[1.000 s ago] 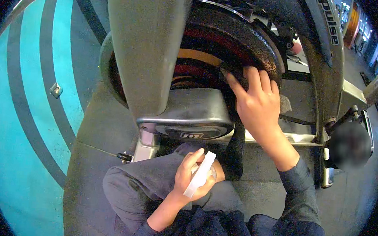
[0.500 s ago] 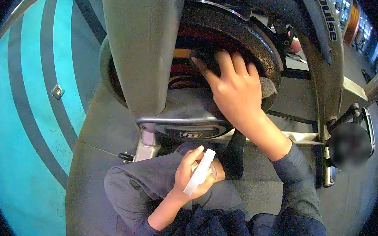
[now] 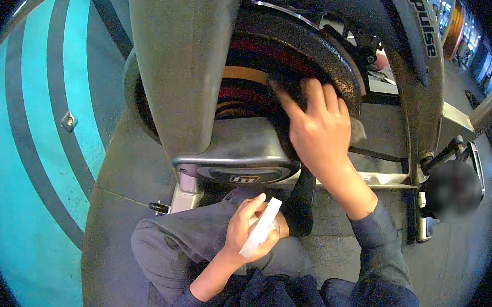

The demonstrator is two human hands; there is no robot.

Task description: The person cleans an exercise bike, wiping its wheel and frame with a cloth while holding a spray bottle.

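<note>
My left hand is wrapped around a white plastic object, like a spray bottle top seen from above, over my lap. Higher up, my right hand reaches into the side of the exercise bike's dark flywheel. Its fingers bend against the wheel, with the index finger stretched to the left. A grey cloth sticks out on the right side of this hand; the rest is hidden beneath the palm. Left of the fingers, an orange-brown band shows inside the wheel.
The bike's grey frame post and lower cover stand left of my right hand. A silver bar leads right to a pedal area with a blurred round patch. Turquoise striped flooring lies left. My folded legs are below.
My right hand has moved slightly down and to the right along the wheel, and the grey cloth has shifted with it. My left hand keeps its hold on the white object.
</note>
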